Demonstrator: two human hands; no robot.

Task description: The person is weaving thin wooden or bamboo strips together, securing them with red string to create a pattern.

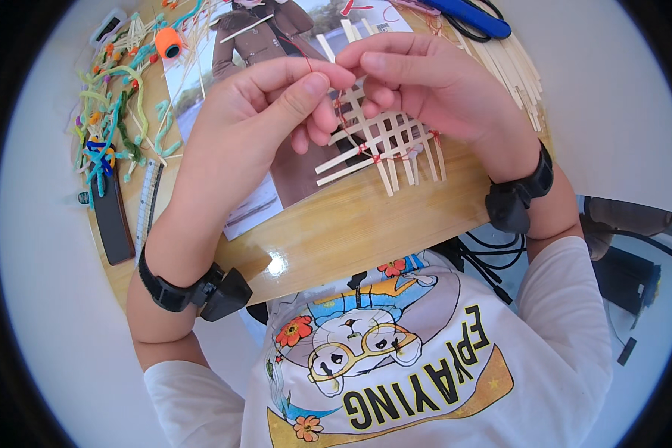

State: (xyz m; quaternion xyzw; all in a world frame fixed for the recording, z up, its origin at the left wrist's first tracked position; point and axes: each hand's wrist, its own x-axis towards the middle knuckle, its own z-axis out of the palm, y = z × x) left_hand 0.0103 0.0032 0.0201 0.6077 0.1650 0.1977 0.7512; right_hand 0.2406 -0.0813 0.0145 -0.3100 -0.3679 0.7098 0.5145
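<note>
A lattice of pale wooden strips (400, 133), crossed over each other and bound with red thread (339, 104), lies on a large printed picture (265, 196). Above its upper left part, both my hands are raised with their fingertips close together. My left hand (272, 104) is closed, thumb against fingers, pinching the fine red thread. On the other side my right hand (433, 82) is also closed in a pinch at the thread, its fingertips almost touching the left ones. The fingers partly hide the thread and the lattice's upper left strips.
Colourful fuzzy stems (119, 97) and thin sticks crowd the left of the wooden table (313, 250). An orange spool (169, 43), a dark oblong case (112, 216) and a clear ruler (149, 196) lie there. More flat strips (511, 71) and a blue-handled tool (476, 16) are at the right.
</note>
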